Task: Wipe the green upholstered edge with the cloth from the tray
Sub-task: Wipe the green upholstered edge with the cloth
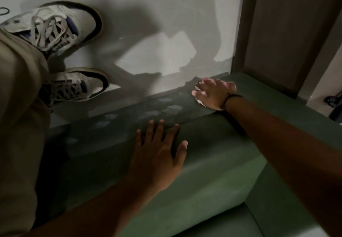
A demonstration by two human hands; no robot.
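The green upholstered edge (212,162) runs from lower left to upper right, with pale damp-looking patches (161,110) on its outer face. My right hand (212,93) presses down at the far end of the edge; a sliver of pale cloth (200,103) peeks out under the palm, the rest hidden. A dark band circles that wrist. My left hand (159,151) lies flat on the top of the edge, fingers spread, holding nothing.
Two white laced sneakers (61,29) and a beige trouser leg (18,125) stand on the pale floor at left. A brown panel or door frame (277,33) rises at upper right. A dark object (335,103) sits at the right margin.
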